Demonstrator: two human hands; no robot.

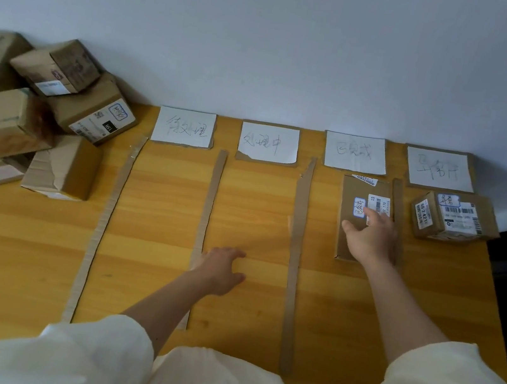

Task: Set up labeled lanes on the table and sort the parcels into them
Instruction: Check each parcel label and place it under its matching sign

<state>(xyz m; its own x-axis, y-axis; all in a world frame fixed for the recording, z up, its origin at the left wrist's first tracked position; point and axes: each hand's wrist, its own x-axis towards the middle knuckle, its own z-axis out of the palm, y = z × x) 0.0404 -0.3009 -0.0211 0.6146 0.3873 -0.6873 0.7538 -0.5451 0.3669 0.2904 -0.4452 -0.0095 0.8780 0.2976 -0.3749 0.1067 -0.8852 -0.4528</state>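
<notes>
Several handwritten paper labels lie along the table's far edge; the first label (184, 127) is at the left, then the second (268, 142), the third (355, 152) and the fourth (439, 168). Cardboard strips (209, 204) mark lanes below them. A flat brown parcel (358, 215) lies in the third lane, and my right hand (369, 235) rests on it with fingers spread. A smaller parcel (454, 217) with barcode stickers sits in the fourth lane. My left hand (221, 269) lies flat on the wood in the second lane, holding nothing.
A heap of brown cardboard parcels (39, 111) is piled at the table's far left corner against the white wall. The wooden table (21, 241) drops off at the right, beside a dark area. My cream sleeves fill the near edge.
</notes>
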